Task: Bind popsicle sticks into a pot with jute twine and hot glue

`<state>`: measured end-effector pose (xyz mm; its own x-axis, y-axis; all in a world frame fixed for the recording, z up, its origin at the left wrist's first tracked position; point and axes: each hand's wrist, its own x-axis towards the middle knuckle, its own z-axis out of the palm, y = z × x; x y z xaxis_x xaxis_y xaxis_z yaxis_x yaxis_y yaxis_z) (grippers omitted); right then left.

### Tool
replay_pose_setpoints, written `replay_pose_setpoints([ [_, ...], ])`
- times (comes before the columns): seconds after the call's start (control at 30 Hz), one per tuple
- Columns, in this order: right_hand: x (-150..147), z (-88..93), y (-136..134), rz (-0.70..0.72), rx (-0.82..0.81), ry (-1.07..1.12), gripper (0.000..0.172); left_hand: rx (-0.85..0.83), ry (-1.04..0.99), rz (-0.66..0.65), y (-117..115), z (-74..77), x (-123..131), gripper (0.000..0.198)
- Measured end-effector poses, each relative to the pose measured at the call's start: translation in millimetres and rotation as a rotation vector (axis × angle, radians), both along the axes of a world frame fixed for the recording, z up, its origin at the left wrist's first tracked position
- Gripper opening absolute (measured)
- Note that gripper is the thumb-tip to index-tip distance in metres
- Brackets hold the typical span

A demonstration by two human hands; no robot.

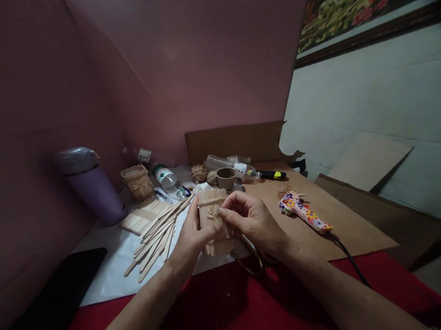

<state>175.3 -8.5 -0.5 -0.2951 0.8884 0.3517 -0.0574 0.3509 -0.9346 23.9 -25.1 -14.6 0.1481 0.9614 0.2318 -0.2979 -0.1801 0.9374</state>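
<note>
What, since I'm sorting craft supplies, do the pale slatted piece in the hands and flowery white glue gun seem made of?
Pale slatted piece: probably matte, unpainted wood, from its tan flat strips; its beige twisted cord looks fibrous, perhaps jute. Flowery white glue gun: likely smooth plastic, from its moulded shape; gloss unclear.

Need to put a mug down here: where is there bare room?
The brown board is bare right of the glue gun, and between it and the right hand. The red cloth is mostly bare between the forearms. It is crowded at the back, with bottles, twine balls and a cup, and at left, with wooden sticks.
</note>
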Motion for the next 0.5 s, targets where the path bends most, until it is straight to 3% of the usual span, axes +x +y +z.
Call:
replay_pose_setpoints([
  [0.5, -2.1, 0.0, -2.0, 0.022, -0.031, 0.025, 0.020, -0.019, 0.018, 0.087, 1.7, -0.8, -1.6, 0.048],
])
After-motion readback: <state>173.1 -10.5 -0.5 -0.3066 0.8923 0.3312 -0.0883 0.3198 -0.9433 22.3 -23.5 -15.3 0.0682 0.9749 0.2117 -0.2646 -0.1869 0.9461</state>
